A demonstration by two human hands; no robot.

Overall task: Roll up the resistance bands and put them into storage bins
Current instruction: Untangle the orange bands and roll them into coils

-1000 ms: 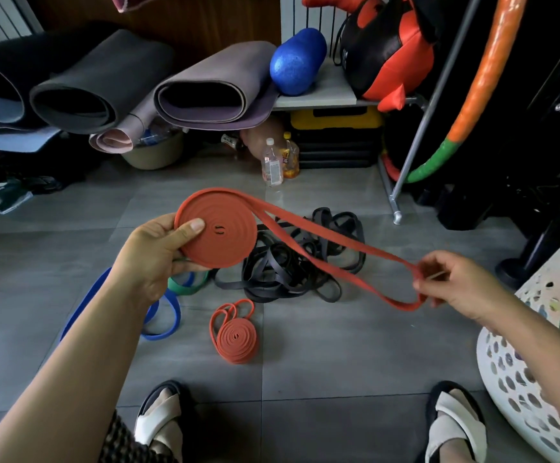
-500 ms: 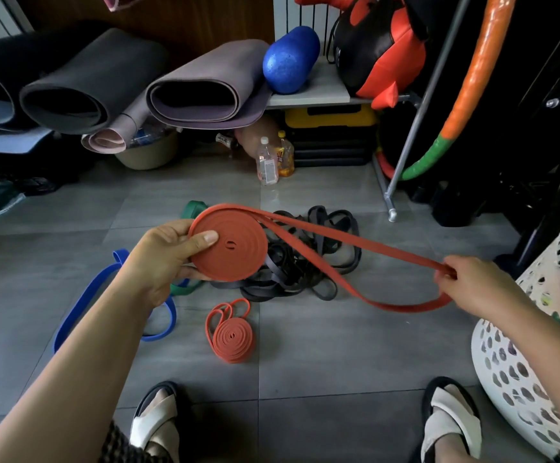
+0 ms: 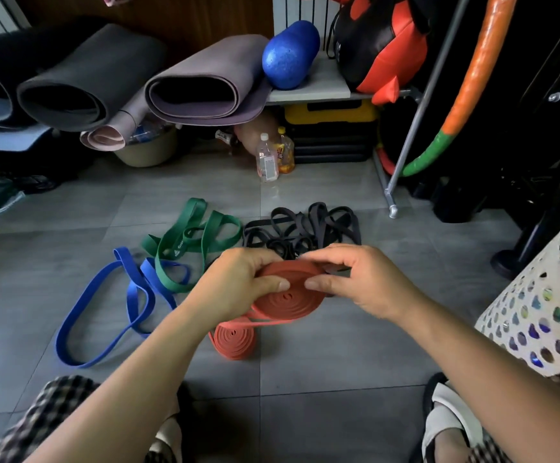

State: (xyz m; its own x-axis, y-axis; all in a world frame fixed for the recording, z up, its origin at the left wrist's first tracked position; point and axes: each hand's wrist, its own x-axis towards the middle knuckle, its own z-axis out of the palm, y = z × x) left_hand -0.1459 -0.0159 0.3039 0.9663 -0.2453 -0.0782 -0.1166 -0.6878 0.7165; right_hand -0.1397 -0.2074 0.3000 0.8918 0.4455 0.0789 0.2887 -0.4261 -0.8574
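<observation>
Thumbs (image 3: 271, 283) pressing on the flat face and curled fingers (image 3: 337, 259) wrapping over the far rim, a person's left hand (image 3: 235, 285) and right hand (image 3: 368, 284) are both clamping a nearly wound red resistance band (image 3: 288, 304). They are holding the coil in the air above the grey tiled floor (image 3: 332, 355), with a short loose end showing beneath it. The rubber is looking soft, light and springy, so the coil is likely wanting to unwind. The safest hold is probably a grip across the disc, pinching face and rim together with the tail trapped. On the tiles just below the left wrist, a second red roll (image 3: 233, 342) is lying wound. Beyond the hands, a green band (image 3: 193, 238), a blue band (image 3: 104, 315) and a tangle of black bands (image 3: 308, 225) are lying unrolled. At the person's right, a white perforated basket (image 3: 539, 315) is standing near, probably the bin awaiting the rolls.
</observation>
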